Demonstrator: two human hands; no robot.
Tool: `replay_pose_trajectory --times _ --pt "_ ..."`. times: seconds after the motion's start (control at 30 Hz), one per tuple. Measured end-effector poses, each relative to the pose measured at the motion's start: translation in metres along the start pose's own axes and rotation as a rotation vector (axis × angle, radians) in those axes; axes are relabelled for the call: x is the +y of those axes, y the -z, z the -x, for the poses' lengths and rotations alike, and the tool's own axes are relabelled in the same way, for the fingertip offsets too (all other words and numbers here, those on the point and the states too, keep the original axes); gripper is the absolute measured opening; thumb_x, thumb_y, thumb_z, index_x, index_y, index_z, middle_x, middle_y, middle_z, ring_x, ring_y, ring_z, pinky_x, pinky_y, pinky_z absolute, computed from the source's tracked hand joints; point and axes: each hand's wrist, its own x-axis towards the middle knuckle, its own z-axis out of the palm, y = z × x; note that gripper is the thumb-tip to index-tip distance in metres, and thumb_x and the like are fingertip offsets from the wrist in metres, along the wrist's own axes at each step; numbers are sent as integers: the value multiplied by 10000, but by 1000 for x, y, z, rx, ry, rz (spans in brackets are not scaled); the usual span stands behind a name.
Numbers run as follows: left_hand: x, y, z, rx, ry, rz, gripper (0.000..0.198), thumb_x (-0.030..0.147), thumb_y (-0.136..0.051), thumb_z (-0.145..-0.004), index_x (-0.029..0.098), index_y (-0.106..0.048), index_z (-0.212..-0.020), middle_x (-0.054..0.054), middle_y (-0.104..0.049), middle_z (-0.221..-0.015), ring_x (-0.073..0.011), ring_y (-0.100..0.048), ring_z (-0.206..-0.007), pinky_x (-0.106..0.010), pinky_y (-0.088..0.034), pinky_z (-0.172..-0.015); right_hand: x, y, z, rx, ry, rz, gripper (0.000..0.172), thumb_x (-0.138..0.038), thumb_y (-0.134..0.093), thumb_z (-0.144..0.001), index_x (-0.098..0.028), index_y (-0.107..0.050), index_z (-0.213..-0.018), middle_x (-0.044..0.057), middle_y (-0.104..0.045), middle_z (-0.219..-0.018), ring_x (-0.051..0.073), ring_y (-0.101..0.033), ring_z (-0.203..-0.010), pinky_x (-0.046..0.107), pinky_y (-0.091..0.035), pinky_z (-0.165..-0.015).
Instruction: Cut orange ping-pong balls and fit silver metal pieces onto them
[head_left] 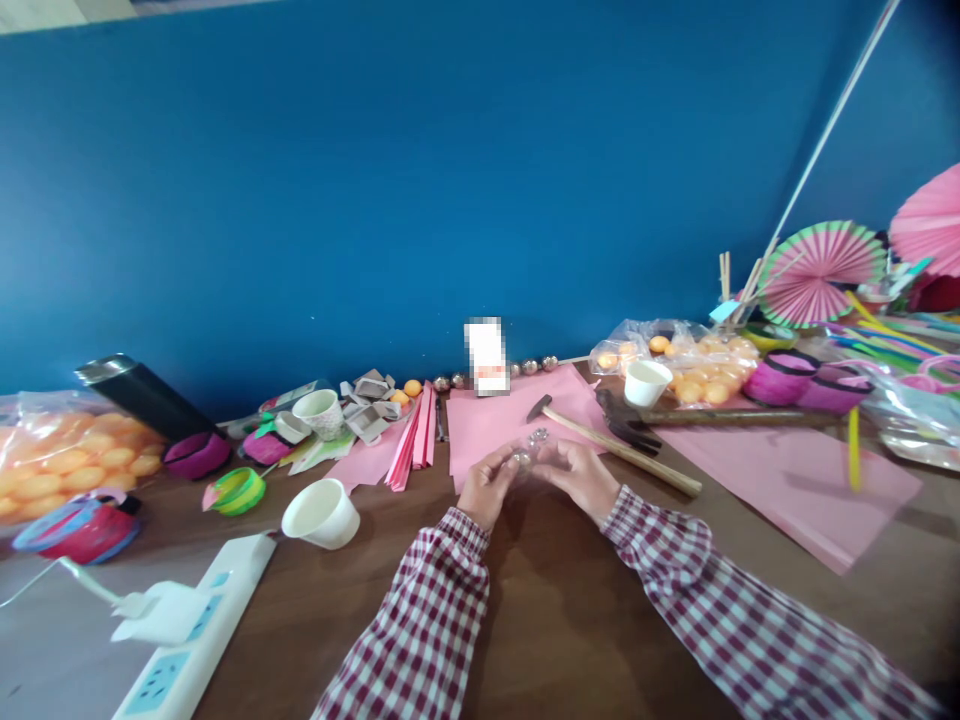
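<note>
Over the near edge of a pink paper sheet (pixel 480 440), my two hands meet with fingertips almost touching. My left hand (pixel 486 487) is closed in a pinch on small shiny silvery pieces (pixel 523 457), rounded and partly clear-looking; blur hides their exact kind. My right hand (pixel 583 480) also has its fingers closed against the same pieces from the other side. Just beyond the right hand lies a hammer with a wooden handle (pixel 622 445). A second, dark-headed claw hammer (pixel 626 420) rests behind it.
White paper cups (pixel 321 513) stand left and right (pixel 647 383). A white power strip (pixel 202 630) lies front left. Bags of orange balls (pixel 90 455) sit at both sides. Silvery balls (pixel 529 366) line the blue wall (pixel 375 200). Folded pink paper (pixel 411 440) and a black flask (pixel 150 400) are left.
</note>
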Motion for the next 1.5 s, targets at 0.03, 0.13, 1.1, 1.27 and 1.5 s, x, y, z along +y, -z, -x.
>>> replay_pose_trajectory --times 0.03,0.13,1.1,1.27,1.5 --pt "0 0 0 2 -1 -5 360 282 -574 -705 170 -577 -1047 -74 -615 -1025 -194 -558 -933 -369 -431 -850 0 0 0 10 -5 8 239 -352 -642 -612 -153 -525 -676 12 -613 -733 138 -575 -685 288 -455 -670" --pt "2 -2 1 1 -2 -30 359 290 -574 -703 176 -580 -1044 -71 -616 -1027 -197 -554 -945 -365 -432 -848 0 -1 0 18 -1 8 246 -367 -640 -610 -152 -528 -659 14 -614 -731 139 -574 -685 289 -454 -671" --pt "11 -6 4 135 96 228 332 281 -628 -665 112 -607 -949 -78 -647 -843 -143 -599 -752 -315 -484 -746 -9 10 -1 116 275 441 196 -301 -455 -785 -187 -536 -922 54 -590 -921 156 -557 -793 271 -454 -677" --pt "15 -1 2 219 101 442 260 263 -598 -695 83 -619 -882 -107 -640 -872 -174 -603 -781 -374 -467 -799 -6 49 -6 337 176 1118 185 -251 -423 -796 -199 -569 -897 58 -594 -882 180 -509 -794 292 -362 -703" --pt "17 9 1 225 71 459 287 186 -633 -664 123 -602 -943 -88 -643 -893 -152 -608 -792 -318 -464 -805 3 55 -5 207 69 1379 277 -120 -361 -790 -227 -564 -944 65 -586 -850 169 -494 -755 254 -326 -616"
